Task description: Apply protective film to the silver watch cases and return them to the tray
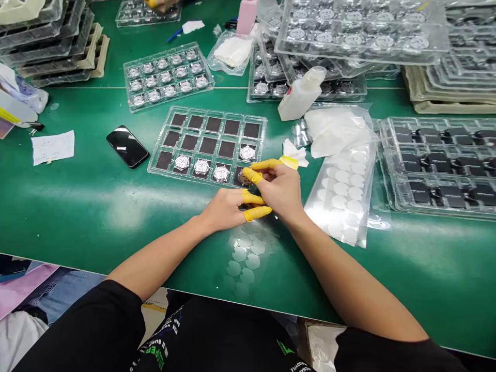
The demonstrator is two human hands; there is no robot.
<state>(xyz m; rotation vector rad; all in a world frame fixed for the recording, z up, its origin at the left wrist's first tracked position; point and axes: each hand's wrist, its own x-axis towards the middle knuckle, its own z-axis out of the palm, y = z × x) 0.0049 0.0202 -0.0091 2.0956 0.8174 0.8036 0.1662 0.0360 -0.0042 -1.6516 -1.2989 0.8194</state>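
My left hand [230, 206] and my right hand [284, 188] meet by the near right corner of a clear plastic tray [153, 160]. Yellow finger cots cover several fingertips on both. The left fingers are closed, and what lies between them is hidden. On the right, the thumb and a finger pinch close above a watch head [244, 178]; I cannot tell whether they grip it. More watch heads [201, 166] sit in the tray's front row, one behind at the right; other compartments show dark pads [209, 145]. A transparent sheet of round films [240, 253] lies below my hands.
A phone [127, 146] and a paper note [53, 146] lie left. To the right are a sheet of round white stickers [341, 188], a white bottle [302, 95] and a tray of black parts [442, 163]. Stacked trays [360, 31] stand behind. Another person's gloved hand [160, 4] shows at the top.
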